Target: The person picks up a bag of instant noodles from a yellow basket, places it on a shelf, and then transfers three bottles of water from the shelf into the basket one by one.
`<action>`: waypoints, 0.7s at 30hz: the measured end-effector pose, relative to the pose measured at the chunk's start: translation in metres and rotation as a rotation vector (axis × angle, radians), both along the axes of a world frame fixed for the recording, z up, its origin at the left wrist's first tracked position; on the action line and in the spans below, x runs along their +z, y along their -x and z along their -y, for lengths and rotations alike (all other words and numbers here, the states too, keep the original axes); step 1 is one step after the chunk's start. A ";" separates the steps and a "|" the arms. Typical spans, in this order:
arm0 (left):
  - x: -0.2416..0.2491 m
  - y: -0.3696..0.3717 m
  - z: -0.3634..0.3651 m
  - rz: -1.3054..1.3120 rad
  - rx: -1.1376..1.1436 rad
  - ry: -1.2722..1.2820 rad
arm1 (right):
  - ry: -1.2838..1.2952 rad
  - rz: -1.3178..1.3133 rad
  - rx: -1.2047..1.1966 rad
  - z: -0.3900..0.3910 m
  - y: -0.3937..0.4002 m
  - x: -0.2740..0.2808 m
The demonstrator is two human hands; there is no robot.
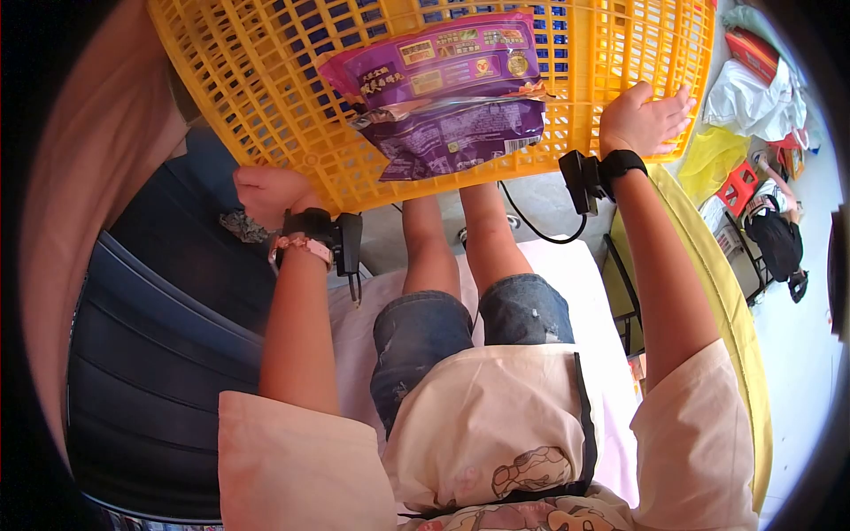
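A yellow plastic lattice basket (354, 196) fills the top of the head view, tilted above my knees. Inside it lies a shiny purple snack bag (452, 124) with printed labels, its lower part folded and creased. At the basket's near left corner my left hand (273, 195) is curled closed against the edge; its fingertips are partly hidden. My right hand (645, 122) rests at the near right side of the basket, fingers stretched out and apart, palm turned up. Each wrist wears a black strapped device, and a pink band circles the left one.
Blue slatted material (354, 35) shows through the basket's openings. A dark padded seat (159, 354) stands at the left. Yellow cloth (708, 292) hangs along the right. Beyond are white bags (753, 97), a red stool (737, 188) and another person (775, 230).
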State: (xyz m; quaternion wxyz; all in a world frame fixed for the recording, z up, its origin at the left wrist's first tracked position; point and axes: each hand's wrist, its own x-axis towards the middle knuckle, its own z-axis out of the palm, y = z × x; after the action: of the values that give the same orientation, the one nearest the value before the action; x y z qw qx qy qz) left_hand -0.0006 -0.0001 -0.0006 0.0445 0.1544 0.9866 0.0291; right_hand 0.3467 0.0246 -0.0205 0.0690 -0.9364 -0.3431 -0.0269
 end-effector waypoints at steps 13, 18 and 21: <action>-0.001 0.001 0.000 0.008 0.019 0.034 | -0.003 -0.004 -0.009 -0.001 0.000 0.000; 0.002 0.000 -0.001 0.034 0.016 0.023 | -0.006 -0.019 -0.014 -0.001 0.001 0.002; 0.001 0.001 -0.001 0.038 0.012 0.027 | -0.009 -0.023 -0.013 -0.001 0.001 0.002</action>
State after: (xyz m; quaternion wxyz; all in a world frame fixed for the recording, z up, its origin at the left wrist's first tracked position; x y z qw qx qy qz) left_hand -0.0015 0.0005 0.0002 0.0654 0.1472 0.9868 0.0188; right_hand 0.3454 0.0260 -0.0181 0.0768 -0.9385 -0.3361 -0.0183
